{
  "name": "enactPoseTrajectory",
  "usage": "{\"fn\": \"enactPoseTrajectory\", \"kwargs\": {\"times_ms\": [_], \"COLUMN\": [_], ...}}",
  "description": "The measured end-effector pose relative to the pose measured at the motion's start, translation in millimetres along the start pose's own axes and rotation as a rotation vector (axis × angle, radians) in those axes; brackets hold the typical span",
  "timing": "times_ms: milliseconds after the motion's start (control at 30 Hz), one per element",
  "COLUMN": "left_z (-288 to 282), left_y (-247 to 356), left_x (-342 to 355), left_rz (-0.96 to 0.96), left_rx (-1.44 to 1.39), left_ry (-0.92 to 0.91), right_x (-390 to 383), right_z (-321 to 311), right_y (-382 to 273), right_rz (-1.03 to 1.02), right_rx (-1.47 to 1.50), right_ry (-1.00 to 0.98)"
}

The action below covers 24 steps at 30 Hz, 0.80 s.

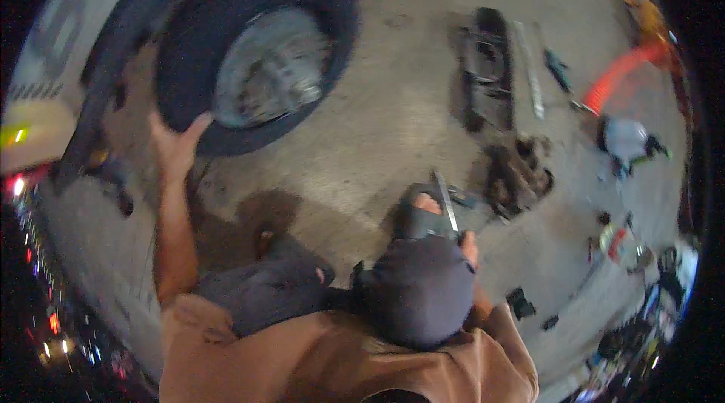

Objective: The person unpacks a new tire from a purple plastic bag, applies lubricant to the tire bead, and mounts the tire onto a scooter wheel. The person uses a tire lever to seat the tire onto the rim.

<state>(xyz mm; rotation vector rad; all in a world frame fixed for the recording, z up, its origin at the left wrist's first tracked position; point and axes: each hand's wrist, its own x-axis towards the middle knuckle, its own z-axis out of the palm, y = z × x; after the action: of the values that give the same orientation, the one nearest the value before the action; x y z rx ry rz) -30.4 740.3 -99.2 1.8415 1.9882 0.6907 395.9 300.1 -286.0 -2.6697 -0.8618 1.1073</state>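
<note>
A large black tire [189, 63] with a grey metal wheel [276, 63] inside it stands at the upper left. My left hand [177, 148] grips its lower left edge, thumb spread against the rubber and fingers toward the outer side. Beside my bent knee, my right hand [470, 249] is closed on a long thin silver bar [447, 203] that points away from me. The knee hides part of this hand and the bar's near end. Motion blurs the picture.
On the concrete floor lie a black floor jack [489, 67], a silver strip [530, 71], a green-handled tool [557, 69], a crumpled brown cloth [521, 176] and an orange hose [623, 74]. Several scattered items lie at the right. A vehicle body [57, 33] borders the left.
</note>
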Motion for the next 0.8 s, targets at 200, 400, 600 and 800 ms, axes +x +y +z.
{"fn": "enactPoseTrajectory", "kwargs": {"times_ms": [200,400,600,800], "left_z": [-8,-14,-33,-72], "left_y": [13,27,82,243], "left_x": [-2,0,-25,-114], "left_rz": [-0.047,-0.215,-0.686,-0.420], "left_rx": [0.123,0.356,-0.226,-0.162], "left_ry": [-0.027,-0.073,-0.210,-0.549], "right_x": [-28,-145,-324,-503], "right_z": [-33,-176,-317,-343], "right_y": [-19,-30,-2,9], "right_rz": [-0.189,-0.026,0.321,0.761], "right_rx": [0.095,0.182,0.100,0.322], "right_ry": [0.092,-0.038,0.009,0.186]}}
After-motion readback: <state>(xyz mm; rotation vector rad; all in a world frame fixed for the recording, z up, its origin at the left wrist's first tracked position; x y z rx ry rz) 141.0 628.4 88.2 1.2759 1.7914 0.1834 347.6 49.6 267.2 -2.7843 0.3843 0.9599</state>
